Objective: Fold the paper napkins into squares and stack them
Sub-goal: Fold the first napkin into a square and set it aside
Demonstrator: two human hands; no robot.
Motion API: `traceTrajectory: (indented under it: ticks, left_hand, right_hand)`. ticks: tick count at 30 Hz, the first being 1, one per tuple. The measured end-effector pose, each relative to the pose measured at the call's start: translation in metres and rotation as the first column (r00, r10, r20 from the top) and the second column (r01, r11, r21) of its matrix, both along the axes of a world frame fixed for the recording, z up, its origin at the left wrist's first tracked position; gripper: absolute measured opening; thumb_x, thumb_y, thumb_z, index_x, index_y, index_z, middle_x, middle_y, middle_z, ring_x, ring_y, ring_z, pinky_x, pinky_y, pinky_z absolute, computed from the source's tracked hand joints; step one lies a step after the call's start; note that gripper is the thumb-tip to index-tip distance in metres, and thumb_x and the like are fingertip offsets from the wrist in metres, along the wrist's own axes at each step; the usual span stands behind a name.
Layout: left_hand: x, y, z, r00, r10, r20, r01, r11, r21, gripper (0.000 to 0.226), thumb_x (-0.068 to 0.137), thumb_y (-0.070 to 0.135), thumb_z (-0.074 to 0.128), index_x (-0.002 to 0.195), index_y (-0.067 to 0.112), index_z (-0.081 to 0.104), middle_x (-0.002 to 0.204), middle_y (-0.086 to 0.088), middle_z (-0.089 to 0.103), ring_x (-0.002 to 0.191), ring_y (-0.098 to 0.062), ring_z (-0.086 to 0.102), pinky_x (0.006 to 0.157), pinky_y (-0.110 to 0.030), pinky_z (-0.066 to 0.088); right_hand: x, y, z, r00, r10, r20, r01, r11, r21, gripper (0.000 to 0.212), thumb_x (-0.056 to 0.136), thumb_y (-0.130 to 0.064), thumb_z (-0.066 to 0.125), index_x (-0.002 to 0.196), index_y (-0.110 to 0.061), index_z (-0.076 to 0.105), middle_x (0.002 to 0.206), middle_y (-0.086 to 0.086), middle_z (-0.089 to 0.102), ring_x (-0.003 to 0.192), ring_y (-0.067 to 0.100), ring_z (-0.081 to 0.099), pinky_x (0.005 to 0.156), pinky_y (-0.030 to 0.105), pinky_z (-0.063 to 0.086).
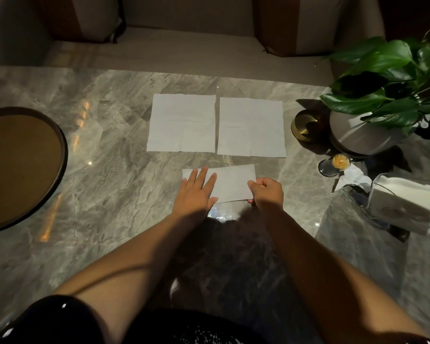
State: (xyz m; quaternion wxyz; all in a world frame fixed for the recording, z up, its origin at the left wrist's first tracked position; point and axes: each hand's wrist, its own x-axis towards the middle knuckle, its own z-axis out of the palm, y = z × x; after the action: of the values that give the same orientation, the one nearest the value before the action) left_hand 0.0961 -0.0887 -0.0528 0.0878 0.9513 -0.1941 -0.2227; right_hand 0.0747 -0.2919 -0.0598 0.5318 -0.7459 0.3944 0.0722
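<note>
Head view, looking down at a grey stone table. At the far left edge, a round brown tray. Further right and away from the body, two white napkins spread flat side by side, not yet folded: the left flat napkin and the right flat napkin, almost touching.

Nearer the body, just below them, one half-folded napkin: a long strip lying left to right, a little tilted. On its left end, the left hand, pressed down flat with straight, spread fingers, gripping nothing. At its right end, the right hand, fingers curled and pinching the near right corner.

Probably next: lifting that right end and bringing it over to the left end to make a square, with the left hand keeping the paper from sliding. Right hand nearer the moving end, so likely the one for the job. No stack made yet.

Off to the right, a gold bowl, a grey plant pot with green leaves, a small toothpick cup, and a clear napkin holder full of more napkins.
</note>
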Motion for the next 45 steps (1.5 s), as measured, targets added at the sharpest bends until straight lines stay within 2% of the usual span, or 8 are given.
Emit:
traceTrajectory:
  ticks: [7,13,18,31,36,41,43,45]
  left_hand:
    - [0.001,0.014,0.002,1.0,0.008,0.009,-0.008,1.0,-0.016,0.065,0.104,0.045,0.033,0.158,0.027,0.002,0.166,-0.003,-0.013,0.152,-0.03,-0.011,0.122,-0.052,0.005]
    - [0.0,0.003,-0.001,0.999,0.046,-0.017,-0.046,0.998,0.033,0.065,0.104,0.047,0.031,0.158,0.028,0.0,0.165,-0.002,-0.015,0.152,-0.027,-0.015,0.122,-0.053,-0.001]
    - [0.0,0.005,-0.006,0.999,0.054,-0.007,-0.053,0.998,0.026,0.065,0.103,0.049,0.032,0.157,0.03,0.001,0.166,-0.001,-0.014,0.152,-0.026,-0.014,0.121,-0.05,-0.003]
    - [0.001,0.01,-0.012,0.998,0.045,-0.045,-0.044,0.999,0.027,0.09,0.088,0.073,0.039,0.155,0.036,-0.009,0.163,0.004,-0.024,0.151,-0.024,-0.02,0.119,-0.051,-0.009]
    - [-0.001,0.009,-0.002,0.997,0.048,-0.066,-0.048,0.999,0.003,0.093,0.088,0.072,0.043,0.156,0.036,-0.009,0.163,0.004,-0.024,0.15,-0.023,-0.021,0.121,-0.053,-0.007]
    - [-0.001,0.01,0.0,0.998,0.049,-0.035,-0.05,0.998,-0.036,0.095,0.088,0.071,0.046,0.157,0.03,-0.003,0.165,0.0,-0.017,0.151,-0.023,-0.017,0.121,-0.053,-0.005]
    - [-0.002,0.011,-0.001,0.99,0.12,-0.069,-0.126,0.987,-0.095,0.102,0.086,0.07,0.052,0.157,0.025,-0.005,0.166,-0.001,-0.011,0.152,-0.021,-0.013,0.122,-0.049,-0.007]
    - [-0.005,0.011,-0.002,0.966,0.224,-0.132,-0.246,0.95,-0.193,0.104,0.082,0.067,0.06,0.157,0.025,0.0,0.167,-0.003,0.001,0.153,-0.021,-0.002,0.123,-0.047,-0.008]
  right_hand:
    - [-0.005,0.003,0.0,0.999,-0.027,0.033,0.027,1.0,-0.016,0.032,0.094,-0.023,0.068,0.08,0.005,0.063,0.071,0.015,0.057,0.068,0.027,0.06,0.069,0.039,0.064]
    - [-0.008,0.002,0.007,0.996,-0.028,0.079,0.026,0.999,0.02,0.034,0.094,-0.019,0.067,0.065,-0.007,0.052,0.064,0.01,0.045,0.065,0.023,0.051,0.061,0.031,0.061]
    - [-0.008,0.003,0.01,0.998,0.004,0.07,-0.005,1.0,0.011,0.031,0.094,-0.021,0.066,0.069,-0.007,0.055,0.063,0.007,0.048,0.067,0.026,0.055,0.067,0.039,0.064]
    - [0.003,0.021,0.047,0.977,0.153,0.151,-0.168,0.982,0.091,0.023,0.094,-0.018,0.066,0.075,-0.008,0.058,0.079,0.012,0.064,0.075,0.024,0.067,0.046,0.017,0.048]
    - [0.011,0.041,0.058,0.952,0.236,0.194,-0.261,0.959,0.112,0.02,0.093,-0.013,0.065,0.075,-0.009,0.06,0.067,0.004,0.057,0.049,-0.001,0.059,0.041,0.014,0.045]
    - [0.014,0.048,0.057,0.94,0.284,0.19,-0.333,0.887,0.32,0.029,0.101,-0.031,0.056,0.091,-0.006,0.067,0.076,0.002,0.07,0.065,0.011,0.065,0.059,0.026,0.055]
    - [0.014,0.042,0.047,0.925,0.329,0.191,-0.351,0.931,0.095,0.022,0.1,-0.029,0.056,0.092,-0.012,0.068,0.089,0.004,0.07,0.078,0.015,0.065,0.076,0.034,0.057]
    - [0.012,0.036,0.034,0.857,0.477,0.195,-0.435,0.873,-0.22,0.007,0.095,-0.017,0.06,0.092,-0.019,0.066,0.104,-0.003,0.061,0.094,0.012,0.059,0.088,0.027,0.052]
